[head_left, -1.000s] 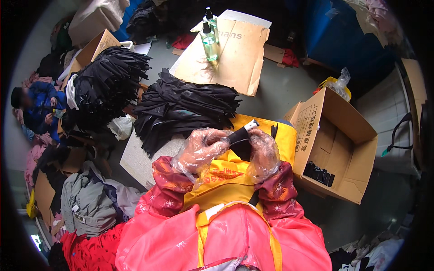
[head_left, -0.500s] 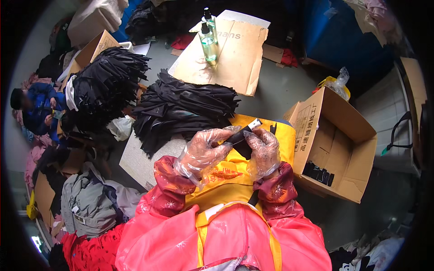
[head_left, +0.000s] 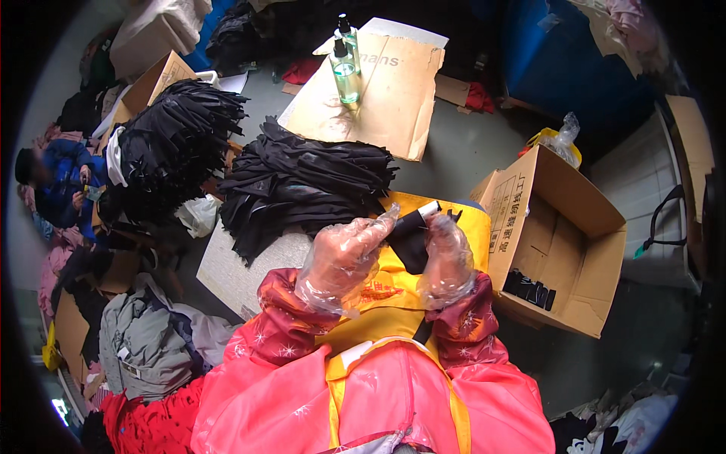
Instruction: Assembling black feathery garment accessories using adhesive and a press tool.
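A black cloth strip (head_left: 411, 246) with a white piece along its upper edge is held between my hands, over the yellow apron (head_left: 370, 295) on my lap. My left hand (head_left: 344, 253), in a clear plastic glove, pinches the strip's upper left side with fingertips pointing up and forward. On the other side my right hand (head_left: 448, 257), gloved the same way, grips the upper right edge; its fingertips are partly hidden. Just beyond my left hand lies a thick pile of black cloth strips (head_left: 302, 181) on a pale board (head_left: 234, 265).
An open cardboard box (head_left: 582, 257) stands at the right with small black pieces (head_left: 529, 290) in it. Ahead, two green spray bottles (head_left: 346, 79) stand on flat cardboard (head_left: 404, 113). Another black bundle (head_left: 178, 136) is at the left, near a seated person (head_left: 64, 178). Clothes heap (head_left: 147, 344) lies lower left.
The black strip, folded narrow between my fingers before, now spreads wider and hangs flatter. My left fingers have straightened, and my right hand has turned more upright.
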A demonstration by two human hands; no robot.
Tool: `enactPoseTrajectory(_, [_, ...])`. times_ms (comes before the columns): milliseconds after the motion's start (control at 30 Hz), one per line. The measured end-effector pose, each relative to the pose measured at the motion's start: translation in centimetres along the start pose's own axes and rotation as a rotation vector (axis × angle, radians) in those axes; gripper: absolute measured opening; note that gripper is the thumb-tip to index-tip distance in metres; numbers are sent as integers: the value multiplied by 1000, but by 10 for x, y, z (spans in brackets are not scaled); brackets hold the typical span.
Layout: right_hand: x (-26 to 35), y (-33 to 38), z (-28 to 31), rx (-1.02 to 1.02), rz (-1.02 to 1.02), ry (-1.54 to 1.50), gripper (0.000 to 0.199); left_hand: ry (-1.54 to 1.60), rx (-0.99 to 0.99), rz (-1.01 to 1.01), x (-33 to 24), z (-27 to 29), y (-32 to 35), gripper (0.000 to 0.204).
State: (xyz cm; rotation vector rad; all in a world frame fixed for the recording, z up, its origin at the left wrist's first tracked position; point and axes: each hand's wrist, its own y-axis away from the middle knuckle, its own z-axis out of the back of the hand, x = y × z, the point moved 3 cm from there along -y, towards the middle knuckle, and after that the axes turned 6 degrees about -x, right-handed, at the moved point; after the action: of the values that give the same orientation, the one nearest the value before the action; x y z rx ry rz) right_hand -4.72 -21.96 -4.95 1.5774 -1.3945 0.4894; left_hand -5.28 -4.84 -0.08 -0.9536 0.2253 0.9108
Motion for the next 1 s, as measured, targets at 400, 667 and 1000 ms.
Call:
enactPoseTrajectory(400, [32, 2, -37, 45, 436, 289, 17, -125, 11, 56, -5, 40, -25, 38])
enactPoseTrajectory(667, [55, 9, -67, 73, 447, 40, 17, 166, -127, 42, -36, 54, -5, 23])
enactPoseTrajectory(1000, [30, 51, -59, 143, 339, -88, 14, 1386, -383, 806, -45, 7, 2, 31])
